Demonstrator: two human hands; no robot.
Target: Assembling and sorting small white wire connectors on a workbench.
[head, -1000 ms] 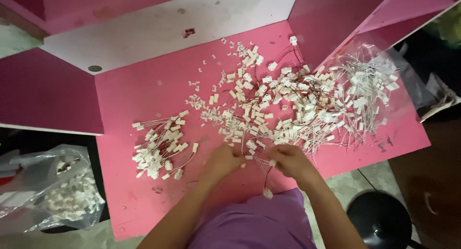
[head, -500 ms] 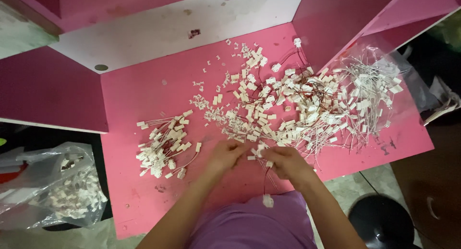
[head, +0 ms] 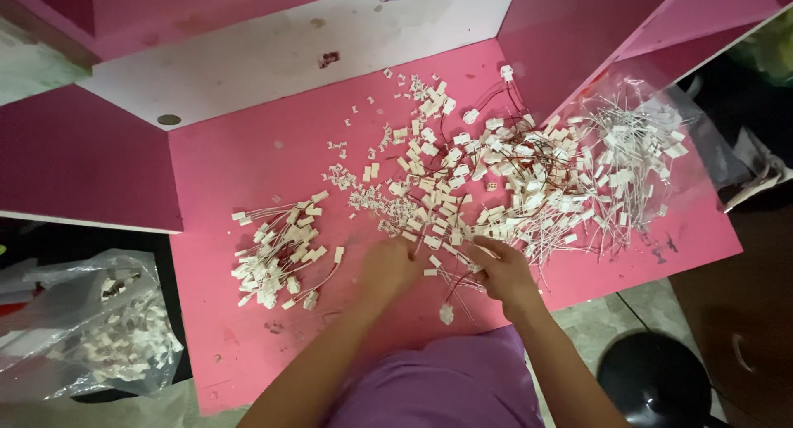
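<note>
I see a pink desk (head: pixel 248 164) with a white back panel (head: pixel 248 56) and pink side walls (head: pixel 74 159). Right of the desk, a black stool (head: pixel 661 382) stands on grey tile floor (head: pixel 603 312). Light is dim.

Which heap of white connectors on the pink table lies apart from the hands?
The small heap at the left: it lies clear of both hands, while the big heap reaches the left hand and right hand.
</note>
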